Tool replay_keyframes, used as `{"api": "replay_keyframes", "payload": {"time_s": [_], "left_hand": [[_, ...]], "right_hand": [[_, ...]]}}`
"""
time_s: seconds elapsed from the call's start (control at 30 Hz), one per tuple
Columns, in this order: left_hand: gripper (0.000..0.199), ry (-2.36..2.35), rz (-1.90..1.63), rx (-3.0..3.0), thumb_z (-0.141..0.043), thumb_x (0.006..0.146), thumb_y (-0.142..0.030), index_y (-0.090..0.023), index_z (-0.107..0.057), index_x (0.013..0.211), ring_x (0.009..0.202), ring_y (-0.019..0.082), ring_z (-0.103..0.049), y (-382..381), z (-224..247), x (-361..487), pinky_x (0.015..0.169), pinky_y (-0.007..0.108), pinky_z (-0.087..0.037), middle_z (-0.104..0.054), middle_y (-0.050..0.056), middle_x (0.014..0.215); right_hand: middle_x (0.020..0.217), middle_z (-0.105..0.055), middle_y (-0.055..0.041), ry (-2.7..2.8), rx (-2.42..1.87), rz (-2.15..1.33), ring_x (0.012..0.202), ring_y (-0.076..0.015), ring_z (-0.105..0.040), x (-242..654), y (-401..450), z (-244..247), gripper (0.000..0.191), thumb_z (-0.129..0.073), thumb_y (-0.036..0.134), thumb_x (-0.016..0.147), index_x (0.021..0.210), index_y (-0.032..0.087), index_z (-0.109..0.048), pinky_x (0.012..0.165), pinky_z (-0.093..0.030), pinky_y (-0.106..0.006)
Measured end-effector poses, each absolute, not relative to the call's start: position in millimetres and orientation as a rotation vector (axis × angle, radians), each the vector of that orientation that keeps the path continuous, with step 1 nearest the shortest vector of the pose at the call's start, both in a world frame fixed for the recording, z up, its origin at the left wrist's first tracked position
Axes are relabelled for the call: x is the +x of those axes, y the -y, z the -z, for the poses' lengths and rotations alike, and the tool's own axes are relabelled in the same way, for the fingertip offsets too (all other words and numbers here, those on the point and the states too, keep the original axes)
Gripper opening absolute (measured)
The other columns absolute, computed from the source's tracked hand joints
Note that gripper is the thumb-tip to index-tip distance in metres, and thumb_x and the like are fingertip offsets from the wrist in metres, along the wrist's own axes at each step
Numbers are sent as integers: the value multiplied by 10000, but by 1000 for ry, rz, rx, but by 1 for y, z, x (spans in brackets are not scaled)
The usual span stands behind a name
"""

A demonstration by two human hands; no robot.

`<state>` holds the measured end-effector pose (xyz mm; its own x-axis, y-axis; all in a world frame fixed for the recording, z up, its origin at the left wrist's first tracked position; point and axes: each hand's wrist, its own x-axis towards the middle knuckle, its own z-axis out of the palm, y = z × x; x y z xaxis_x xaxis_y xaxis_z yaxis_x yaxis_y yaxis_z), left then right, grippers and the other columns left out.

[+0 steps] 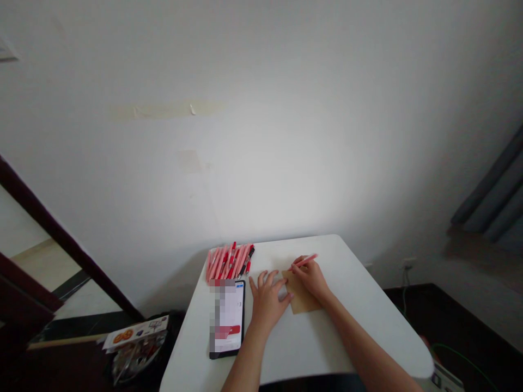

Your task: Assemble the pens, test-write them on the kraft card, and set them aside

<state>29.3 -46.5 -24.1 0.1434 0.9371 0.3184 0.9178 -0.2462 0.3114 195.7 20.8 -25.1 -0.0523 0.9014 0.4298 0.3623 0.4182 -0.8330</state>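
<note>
A brown sheet of paper (304, 301) lies on the white table, partly covered by my right hand (309, 276). That hand is closed round a pink pen (307, 260), whose lower end is near the top left part of the paper. My left hand (267, 299) rests on the table with its fingers spread, thumb at the paper's left edge, holding nothing. Left of it lies a phone (231, 316) with a lit screen, partly blurred out. Behind the phone is a pile of pink, red and black pens (229, 262).
The white table (379, 326) stands against a pale wall (286, 136). On the floor at the left is a black bag (139, 359) of assorted items with a white box on top. A grey curtain (494, 201) hangs at the right, near a wall socket and cable.
</note>
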Motion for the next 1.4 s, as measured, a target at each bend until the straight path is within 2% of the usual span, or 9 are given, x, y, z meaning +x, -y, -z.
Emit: {"api": "replay_keyframes", "payload": {"time_s": [0.37, 0.7, 1.4], "left_hand": [[417, -1974, -693, 2325, -613, 759, -543, -423, -619, 1159, 1324, 325, -327, 47, 18, 30, 1092, 711, -40, -453, 5, 1426], [407, -2000, -685, 2310, -636, 747, -527, -454, -615, 1147, 1347, 323, -310, 46, 19, 31, 1080, 722, 24, -440, -20, 1449], [398, -2000, -673, 2283, -593, 769, -548, -450, -615, 1154, 1357, 341, -298, 47, 18, 30, 1063, 743, -5, -439, 3, 1451]], "right_hand": [[854, -689, -52, 1790, -1116, -471, 898, -205, -595, 195, -26, 34, 201, -564, 340, 832, 731, 214, -683, 872, -433, -356], [836, -684, -33, 1873, -1134, -424, 885, -192, -584, 193, -26, 33, 203, -542, 306, 847, 736, 221, -690, 864, -417, -341], [895, -673, -58, 1795, -1240, -363, 925, -206, -581, 195, -29, 37, 145, -566, 286, 800, 706, 213, -650, 909, -410, -373]]}}
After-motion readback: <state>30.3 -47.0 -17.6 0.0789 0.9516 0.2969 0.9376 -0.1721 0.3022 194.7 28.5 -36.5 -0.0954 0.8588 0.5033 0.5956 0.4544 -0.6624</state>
